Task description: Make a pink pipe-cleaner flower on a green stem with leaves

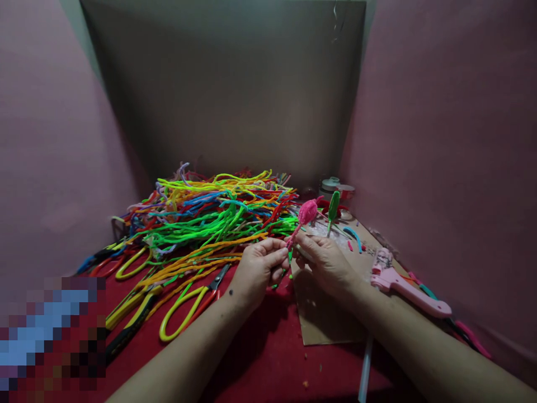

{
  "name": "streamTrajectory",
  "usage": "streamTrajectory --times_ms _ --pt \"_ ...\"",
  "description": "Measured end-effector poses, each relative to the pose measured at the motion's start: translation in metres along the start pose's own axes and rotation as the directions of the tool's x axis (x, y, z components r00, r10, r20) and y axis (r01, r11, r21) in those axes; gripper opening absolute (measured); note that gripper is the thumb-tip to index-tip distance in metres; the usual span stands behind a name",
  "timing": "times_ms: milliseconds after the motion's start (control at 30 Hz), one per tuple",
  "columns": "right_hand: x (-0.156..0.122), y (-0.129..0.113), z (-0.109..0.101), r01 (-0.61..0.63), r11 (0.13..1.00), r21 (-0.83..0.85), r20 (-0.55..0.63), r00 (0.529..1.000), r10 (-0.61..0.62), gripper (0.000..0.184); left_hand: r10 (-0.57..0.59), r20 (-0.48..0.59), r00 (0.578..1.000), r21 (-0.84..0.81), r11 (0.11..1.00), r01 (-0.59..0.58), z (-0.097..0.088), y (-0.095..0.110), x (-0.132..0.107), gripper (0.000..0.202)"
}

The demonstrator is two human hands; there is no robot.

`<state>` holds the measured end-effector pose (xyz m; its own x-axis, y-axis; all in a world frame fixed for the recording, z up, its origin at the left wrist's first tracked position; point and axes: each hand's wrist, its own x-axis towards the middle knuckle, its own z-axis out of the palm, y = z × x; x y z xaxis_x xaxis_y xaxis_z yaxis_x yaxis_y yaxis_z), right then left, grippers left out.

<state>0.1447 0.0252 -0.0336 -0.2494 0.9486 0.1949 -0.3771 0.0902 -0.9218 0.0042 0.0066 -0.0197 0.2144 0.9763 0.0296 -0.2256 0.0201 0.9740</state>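
Observation:
Between my two hands is a pink pipe-cleaner flower point(308, 211), its bud raised and its stem slanting down to the fingertips. My left hand point(264, 262) pinches the lower stem between thumb and fingers. My right hand point(321, 257) is closed close beside it, with fingertips at the stem; part of its grip is hidden. A green pipe-cleaner leaf point(334, 206) on a thin stem stands up just behind the right hand; whether that hand holds it I cannot tell. Under the right hand lies a piece of cardboard point(323, 327).
A large heap of coloured pipe cleaners point(201, 224) spreads behind my left hand. Yellow-and-red scissors point(182, 316) and yellow-black pliers point(133, 316) lie at left. A pink glue gun point(409, 288) with a glue stick point(366, 369) lies by my right forearm. Small jars point(331, 186) stand behind.

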Motion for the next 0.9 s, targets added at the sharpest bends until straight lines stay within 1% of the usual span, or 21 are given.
streamTrajectory --times_ms 100,167,267,333,400,467,533,600,667,733,767,800,833,867,900 --pt "0.0 -0.002 -0.002 0.026 1.0 -0.015 0.027 0.999 -0.025 0.016 -0.012 0.027 1.0 -0.055 0.998 0.014 0.0 0.002 0.0 0.014" --pt "0.001 -0.003 -0.004 0.045 0.999 -0.013 0.042 0.998 -0.044 0.011 -0.035 0.077 0.996 -0.104 0.994 0.043 0.0 0.004 -0.001 0.013" --pt "0.001 -0.005 -0.005 0.088 0.996 -0.021 0.064 0.994 -0.086 0.006 -0.094 0.176 0.98 -0.173 0.977 0.125 -0.002 0.005 -0.001 0.011" --pt "0.001 -0.006 -0.004 0.068 0.998 0.004 0.079 0.995 -0.068 0.006 -0.126 0.245 0.961 -0.225 0.957 0.183 -0.004 0.004 0.0 0.009" --pt "0.001 -0.006 -0.004 0.017 0.999 0.05 0.095 0.995 -0.021 0.007 -0.147 0.307 0.94 -0.273 0.933 0.235 -0.006 0.002 0.001 0.007" --pt "0.001 -0.006 -0.003 -0.016 0.997 0.082 0.105 0.994 0.007 0.007 -0.151 0.342 0.927 -0.29 0.922 0.257 -0.007 0.002 0.002 0.008" --pt "0.0 -0.006 -0.003 -0.003 0.996 0.087 0.105 0.994 -0.006 0.007 -0.136 0.35 0.927 -0.254 0.938 0.234 -0.006 0.002 0.001 0.009" --pt "0.0 -0.005 -0.004 0.037 0.997 0.068 0.086 0.995 -0.042 0.007 -0.1 0.324 0.941 -0.178 0.97 0.165 -0.003 0.005 0.0 0.011" --pt "0.0 -0.005 -0.005 0.071 0.997 0.042 0.05 0.996 -0.073 0.006 -0.052 0.25 0.967 -0.03 0.998 0.061 0.0 0.007 -0.002 0.017" --pt "0.001 -0.004 -0.005 0.091 0.996 0.019 0.006 0.996 -0.091 0.005 0.023 0.14 0.99 0.193 0.98 -0.05 0.003 0.006 -0.003 0.021" --pt "0.0 -0.003 -0.004 0.097 0.995 0.016 -0.017 0.995 -0.096 0.005 0.088 0.088 0.992 0.322 0.94 -0.112 0.004 0.004 -0.003 0.021" --pt "0.0 -0.002 -0.003 0.097 0.995 0.017 -0.038 0.995 -0.097 0.005 0.174 0.054 0.983 0.453 0.873 -0.179 0.005 0.002 -0.003 0.021" --pt "0.0 0.0 -0.002 0.092 0.995 0.023 -0.054 0.994 -0.091 0.006 0.276 0.047 0.96 0.578 0.776 -0.251 0.004 -0.002 -0.003 0.02" --pt "-0.001 0.001 -0.001 0.085 0.996 0.033 -0.067 0.994 -0.082 0.007 0.378 0.071 0.923 0.693 0.647 -0.318 0.003 -0.005 -0.003 0.019" --pt "-0.002 0.002 0.001 0.075 0.996 0.041 -0.074 0.995 -0.072 0.008 0.465 0.126 0.876 0.788 0.489 -0.373 0.001 -0.009 -0.003 0.017"
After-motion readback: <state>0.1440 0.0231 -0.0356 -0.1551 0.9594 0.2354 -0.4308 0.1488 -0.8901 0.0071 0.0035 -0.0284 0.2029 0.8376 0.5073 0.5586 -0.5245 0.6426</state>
